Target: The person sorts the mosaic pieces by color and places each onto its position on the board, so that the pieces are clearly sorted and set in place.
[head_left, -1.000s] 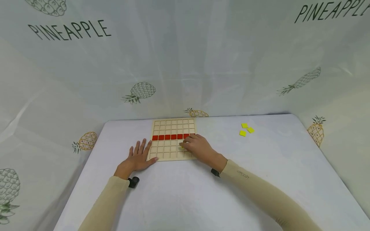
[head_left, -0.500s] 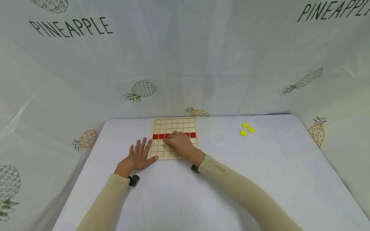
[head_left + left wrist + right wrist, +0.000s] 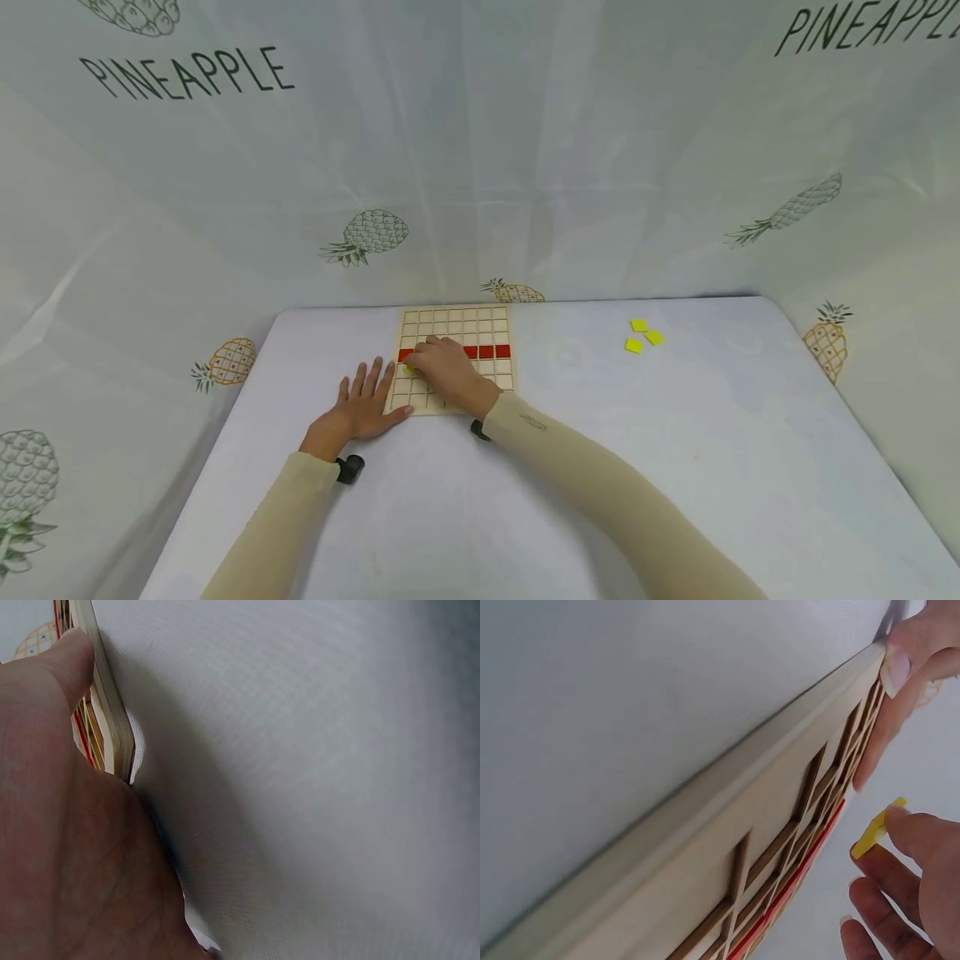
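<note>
A wooden grid board [image 3: 455, 317] lies at the back of the table, a row of red square tiles [image 3: 486, 352] set across its middle. My right hand [image 3: 448, 371] hovers over the board's left part, pinching a yellow square tile [image 3: 871, 832] between thumb and index finger; the right wrist view shows it above the board's surface. Spread flat with fingers straight, my left hand [image 3: 362, 408] rests along the board's left edge. Its thumb [image 3: 73, 664] touches the near left corner. The right hand hides several red tiles in the head view.
Several loose yellow tiles [image 3: 634, 345] lie on the white table [image 3: 675, 467], to the right of the board. A pale curtain [image 3: 480, 150] printed with pineapples hangs behind the table and along its sides.
My right hand has moved left across the board with the yellow tile, from its right part to its left column. The left hand has stayed put.
</note>
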### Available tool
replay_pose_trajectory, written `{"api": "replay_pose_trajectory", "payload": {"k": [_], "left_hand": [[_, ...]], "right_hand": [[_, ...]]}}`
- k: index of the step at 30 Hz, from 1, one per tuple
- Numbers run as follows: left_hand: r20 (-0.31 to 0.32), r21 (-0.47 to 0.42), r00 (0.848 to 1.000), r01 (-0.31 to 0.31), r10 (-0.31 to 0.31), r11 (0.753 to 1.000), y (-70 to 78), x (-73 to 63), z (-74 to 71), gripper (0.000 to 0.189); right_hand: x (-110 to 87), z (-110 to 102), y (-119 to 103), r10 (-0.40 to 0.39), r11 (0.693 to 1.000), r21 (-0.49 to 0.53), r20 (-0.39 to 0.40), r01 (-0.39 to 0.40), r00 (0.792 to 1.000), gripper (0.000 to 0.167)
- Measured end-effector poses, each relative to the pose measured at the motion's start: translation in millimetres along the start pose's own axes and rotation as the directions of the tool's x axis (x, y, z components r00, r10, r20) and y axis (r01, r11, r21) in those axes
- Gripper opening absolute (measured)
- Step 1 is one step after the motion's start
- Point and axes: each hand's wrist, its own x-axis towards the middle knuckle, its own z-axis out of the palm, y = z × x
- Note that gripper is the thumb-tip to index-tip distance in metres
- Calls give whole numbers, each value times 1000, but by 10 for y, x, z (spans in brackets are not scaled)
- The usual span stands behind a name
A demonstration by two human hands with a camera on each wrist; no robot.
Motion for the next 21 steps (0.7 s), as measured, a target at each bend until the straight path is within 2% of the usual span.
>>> {"api": "replay_pose_trajectory", "payload": {"k": [11, 21], "left_hand": [[1, 0, 1000, 4, -4, 1000, 10, 6, 3, 104], [6, 6, 1000, 15, -15, 1000, -7, 1, 3, 103]], "right_hand": [[224, 89, -96, 15, 995, -98, 72, -8, 997, 23], [306, 125, -198, 25, 988, -155, 135, -4, 991, 26]]}}
